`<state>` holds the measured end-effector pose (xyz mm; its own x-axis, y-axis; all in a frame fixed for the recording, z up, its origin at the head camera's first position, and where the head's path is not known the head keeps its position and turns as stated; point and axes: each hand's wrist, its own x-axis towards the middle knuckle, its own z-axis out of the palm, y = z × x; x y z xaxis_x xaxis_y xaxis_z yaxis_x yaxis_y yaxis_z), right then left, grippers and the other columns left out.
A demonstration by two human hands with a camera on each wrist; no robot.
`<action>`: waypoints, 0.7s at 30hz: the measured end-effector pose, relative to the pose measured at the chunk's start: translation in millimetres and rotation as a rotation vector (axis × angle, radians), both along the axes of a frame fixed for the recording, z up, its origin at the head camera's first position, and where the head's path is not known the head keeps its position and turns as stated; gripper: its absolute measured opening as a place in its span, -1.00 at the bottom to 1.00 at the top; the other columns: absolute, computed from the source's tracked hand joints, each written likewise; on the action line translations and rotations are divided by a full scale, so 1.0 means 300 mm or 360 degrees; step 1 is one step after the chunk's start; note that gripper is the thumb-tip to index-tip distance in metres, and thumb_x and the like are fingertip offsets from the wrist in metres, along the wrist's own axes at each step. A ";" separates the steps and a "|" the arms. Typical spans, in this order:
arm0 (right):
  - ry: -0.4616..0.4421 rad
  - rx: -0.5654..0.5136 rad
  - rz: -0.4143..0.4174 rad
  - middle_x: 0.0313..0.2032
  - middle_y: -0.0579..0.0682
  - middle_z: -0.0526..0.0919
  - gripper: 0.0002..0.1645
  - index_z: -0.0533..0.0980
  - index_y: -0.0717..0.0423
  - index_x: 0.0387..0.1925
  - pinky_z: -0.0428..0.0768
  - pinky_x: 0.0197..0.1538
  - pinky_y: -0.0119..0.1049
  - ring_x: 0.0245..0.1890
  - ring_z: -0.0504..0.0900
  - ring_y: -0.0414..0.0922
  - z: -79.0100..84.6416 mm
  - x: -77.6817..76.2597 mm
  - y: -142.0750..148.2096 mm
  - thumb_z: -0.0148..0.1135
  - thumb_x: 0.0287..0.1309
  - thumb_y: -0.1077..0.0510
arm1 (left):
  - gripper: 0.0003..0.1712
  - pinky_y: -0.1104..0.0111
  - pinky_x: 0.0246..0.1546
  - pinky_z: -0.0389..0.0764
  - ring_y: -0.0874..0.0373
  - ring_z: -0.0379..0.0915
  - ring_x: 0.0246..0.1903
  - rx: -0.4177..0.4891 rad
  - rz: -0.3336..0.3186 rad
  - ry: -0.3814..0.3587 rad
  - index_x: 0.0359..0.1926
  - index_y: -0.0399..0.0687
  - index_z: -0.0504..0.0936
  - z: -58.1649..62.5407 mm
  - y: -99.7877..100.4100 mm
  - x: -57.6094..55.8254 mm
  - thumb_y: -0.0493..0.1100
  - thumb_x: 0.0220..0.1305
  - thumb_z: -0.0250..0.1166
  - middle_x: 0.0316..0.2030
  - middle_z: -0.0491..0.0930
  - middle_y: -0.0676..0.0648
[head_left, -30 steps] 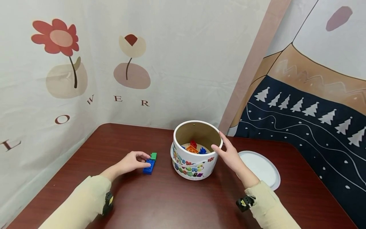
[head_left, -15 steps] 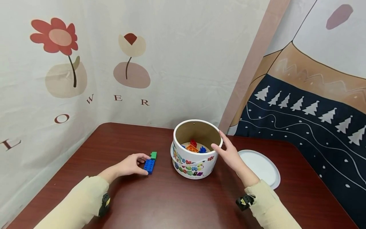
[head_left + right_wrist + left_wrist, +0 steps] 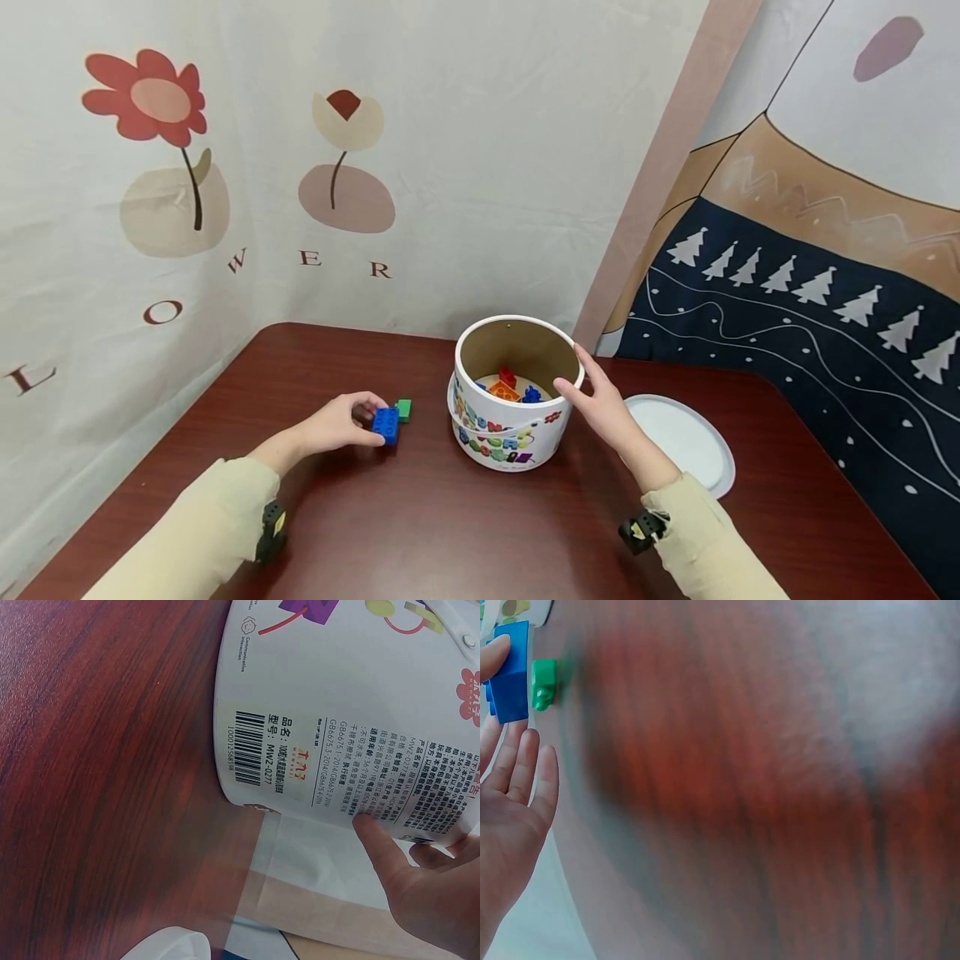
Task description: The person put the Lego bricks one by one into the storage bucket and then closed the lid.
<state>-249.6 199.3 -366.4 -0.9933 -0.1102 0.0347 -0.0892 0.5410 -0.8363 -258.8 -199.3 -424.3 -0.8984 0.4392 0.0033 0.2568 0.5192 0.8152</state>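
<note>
My left hand pinches a blue toy building brick between thumb and fingertips. In the left wrist view, the thumb lies on one face of the blue brick, with fingertips at its other end. A small green brick sits on the table just right of it; a narrow gap parts the two in the left wrist view. My right hand rests against the right side of a white printed bucket, its fingers fairly straight at the rim. In the right wrist view, one digit touches the bucket's label.
Inside the bucket lie several bricks, among them an orange brick, a red brick and a blue piece. A white lid lies flat on the brown table to the right. Printed cloth hangs behind.
The left hand's grip on the blue brick shifted, and the brick has moved slightly away from me and left, apart from the green one. The right hand and bucket have stayed put.
</note>
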 end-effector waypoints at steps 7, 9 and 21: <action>-0.0005 0.0013 -0.0011 0.44 0.12 0.02 -0.10 -0.11 -0.12 0.46 0.28 0.27 0.16 0.36 0.17 0.17 0.000 -0.001 0.000 0.10 0.24 -0.11 | -0.45 0.35 -0.21 0.53 0.04 0.41 -0.18 -0.0033 0.0041 0.0004 -0.04 -0.26 0.45 0.032 -0.018 -0.018 -0.09 0.00 0.43 -0.22 0.50 -0.15; -0.0011 0.0015 -0.0007 0.44 0.12 0.02 -0.10 -0.12 -0.12 0.46 0.28 0.27 0.16 0.36 0.17 0.17 0.001 -0.001 0.000 0.09 0.24 -0.12 | -0.45 0.34 -0.21 0.54 0.05 0.41 -0.19 -0.0036 0.0039 0.0025 -0.04 -0.27 0.45 0.044 -0.018 -0.023 -0.08 0.01 0.43 -0.22 0.50 -0.14; -0.0011 0.0003 -0.0004 0.44 0.12 0.03 -0.08 -0.12 -0.14 0.46 0.32 0.25 0.14 0.35 0.19 0.16 -0.005 -0.004 0.002 0.10 0.22 -0.16 | -0.48 0.31 -0.16 0.51 0.02 0.41 -0.13 -0.0071 0.0066 0.0138 -0.03 -0.27 0.46 0.164 0.005 -0.054 -0.07 0.07 0.38 -0.21 0.51 -0.16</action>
<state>-250.8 199.9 -367.7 -0.9938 -0.1077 0.0276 -0.0821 0.5429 -0.8358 -274.9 -197.9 -375.2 -0.9130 0.4031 0.0632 0.3030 0.5659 0.7668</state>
